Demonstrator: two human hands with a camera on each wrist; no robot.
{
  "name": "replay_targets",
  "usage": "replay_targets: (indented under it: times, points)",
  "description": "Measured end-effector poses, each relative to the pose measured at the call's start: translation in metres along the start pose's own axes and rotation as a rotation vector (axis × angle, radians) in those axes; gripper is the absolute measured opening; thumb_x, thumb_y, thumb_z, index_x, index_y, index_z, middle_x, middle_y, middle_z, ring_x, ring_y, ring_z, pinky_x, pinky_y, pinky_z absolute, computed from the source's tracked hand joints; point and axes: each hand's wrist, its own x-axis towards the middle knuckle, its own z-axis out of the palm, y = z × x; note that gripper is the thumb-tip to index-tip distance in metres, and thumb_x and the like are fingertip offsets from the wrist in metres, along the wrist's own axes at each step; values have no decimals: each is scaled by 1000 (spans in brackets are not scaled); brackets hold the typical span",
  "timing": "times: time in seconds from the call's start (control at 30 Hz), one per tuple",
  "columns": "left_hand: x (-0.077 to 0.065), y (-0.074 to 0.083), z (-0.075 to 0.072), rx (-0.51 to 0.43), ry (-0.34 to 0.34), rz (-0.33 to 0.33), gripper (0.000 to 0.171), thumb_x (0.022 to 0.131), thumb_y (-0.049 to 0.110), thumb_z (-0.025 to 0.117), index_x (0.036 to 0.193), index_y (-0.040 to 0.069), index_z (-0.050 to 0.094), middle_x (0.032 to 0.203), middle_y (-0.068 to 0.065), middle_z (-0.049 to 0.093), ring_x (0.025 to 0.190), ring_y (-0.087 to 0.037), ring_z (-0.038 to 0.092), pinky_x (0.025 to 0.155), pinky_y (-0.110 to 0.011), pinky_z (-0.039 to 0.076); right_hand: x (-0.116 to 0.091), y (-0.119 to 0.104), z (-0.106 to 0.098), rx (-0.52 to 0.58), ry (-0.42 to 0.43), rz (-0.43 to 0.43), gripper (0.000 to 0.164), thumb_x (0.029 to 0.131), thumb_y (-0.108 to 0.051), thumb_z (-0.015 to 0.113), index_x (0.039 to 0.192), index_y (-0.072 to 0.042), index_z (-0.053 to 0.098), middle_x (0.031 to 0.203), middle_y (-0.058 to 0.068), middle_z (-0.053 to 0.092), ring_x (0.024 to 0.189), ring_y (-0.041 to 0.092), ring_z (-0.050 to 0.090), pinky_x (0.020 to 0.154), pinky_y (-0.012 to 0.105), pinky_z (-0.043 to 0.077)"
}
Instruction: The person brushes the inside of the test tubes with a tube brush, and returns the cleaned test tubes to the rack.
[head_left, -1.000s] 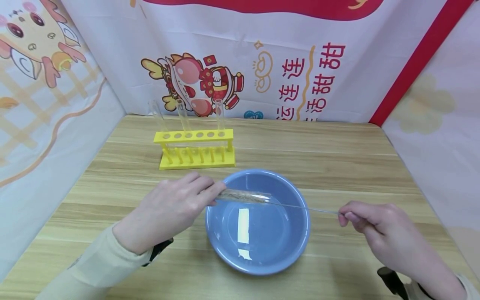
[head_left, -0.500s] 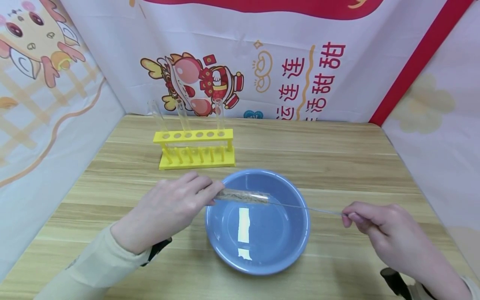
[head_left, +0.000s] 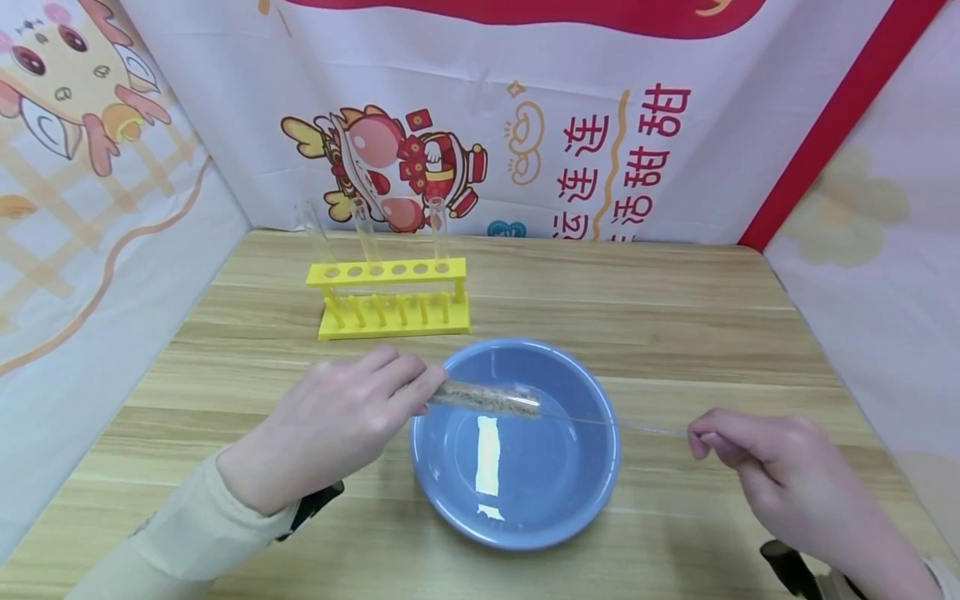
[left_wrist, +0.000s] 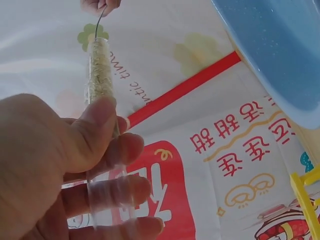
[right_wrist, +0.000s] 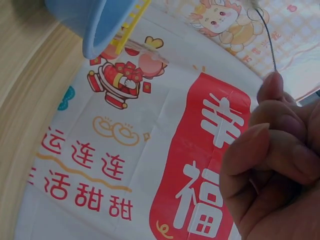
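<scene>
Over the blue basin [head_left: 517, 543], my left hand [head_left: 330, 425] grips a clear test tube [head_left: 487, 398] lying nearly level, its mouth toward the right. Pale bristles of a test tube brush [left_wrist: 100, 70] fill the mouth end of the tube in the left wrist view. The tube's lower part looks free of bristles there, with fingers wrapped round it. My right hand [head_left: 787, 475], to the right of the basin, pinches the end of the brush's thin twisted-wire handle [right_wrist: 271, 45]. The handle runs straight from the tube's mouth to those fingertips.
Behind the basin stands a yellow test tube rack [head_left: 393, 327] with 3 clear tubes upright or leaning in it. Printed cloth [head_left: 495, 83] walls off the back and both sides of the wooden table [head_left: 675, 333].
My right hand has drawn slightly to the right and down with the wire handle. The bristles sit a little closer to the tube's mouth, and the tube tilts slightly more.
</scene>
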Motion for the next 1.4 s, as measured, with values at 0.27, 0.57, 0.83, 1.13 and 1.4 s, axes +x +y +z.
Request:
replay_targets:
  times: [0.27,0.57,0.83,1.13,1.4]
  points:
    - [1,4,-5,-3,32,8,40,79,3,82,117,3,69,94,-6,69,82,-20,66,55,-30,57,3,-9,-1,-28,76,-56,34,90,2,40,85,-18,67,77,-18,60,64,-6,52,58,9,46]
    - [0,2,-5,-2,31,10,36,80,1,80,115,2,69,94,-7,69,82,-20,67,53,-29,56,11,-15,8,-147,230,-213,43,105,-19,37,77,-12,69,69,-14,62,57,-1,58,49,15,48]
    - [11,20,6,-52,33,148,19,93,8,65,112,6,68,93,-2,68,78,-16,65,58,-25,57,32,-43,29,-160,256,-375,39,85,4,31,75,-13,65,64,-11,63,45,2,47,40,12,35]
    - [15,17,13,-32,99,135,30,81,9,80,108,5,67,83,-1,60,68,-13,59,45,-20,47,53,-50,49,-334,494,-550,28,90,5,47,66,-4,59,52,-5,36,41,5,22,39,15,15]
    - [16,14,14,-93,32,116,29,83,10,80,109,5,69,87,-2,64,71,-13,62,49,-20,50,62,-49,58,-421,612,-641,24,85,7,48,64,-2,56,51,-2,33,37,12,26,34,24,26]
